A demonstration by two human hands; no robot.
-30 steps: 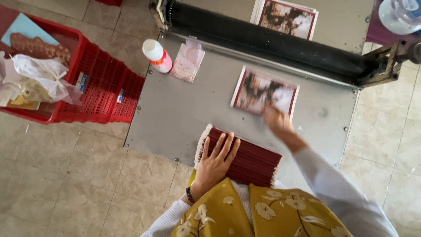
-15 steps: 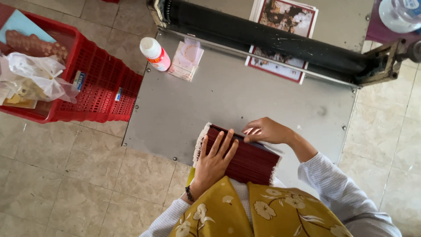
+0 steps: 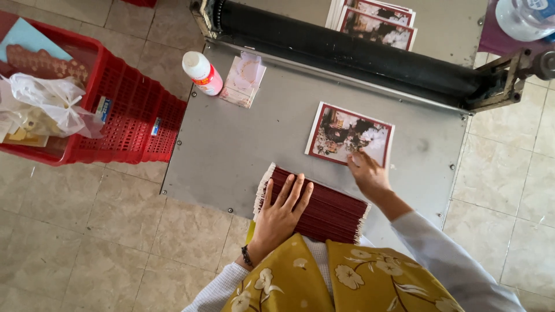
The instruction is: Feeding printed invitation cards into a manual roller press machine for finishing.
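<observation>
Soft, even daylight fills the scene, brightest on the floor tiles [image 3: 87,231] at the left. The grey worktop [image 3: 254,144] shows a dull sheen without glare. Shadows are faint. Focus is sharp, and straight lines bend slightly toward the edges.

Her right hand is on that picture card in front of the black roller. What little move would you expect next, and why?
Probably a push forward toward the black roller. The right hand has fingertips on the card, which lies flat and apart from the roller, while the left hand rests on the dark red stack.
</observation>
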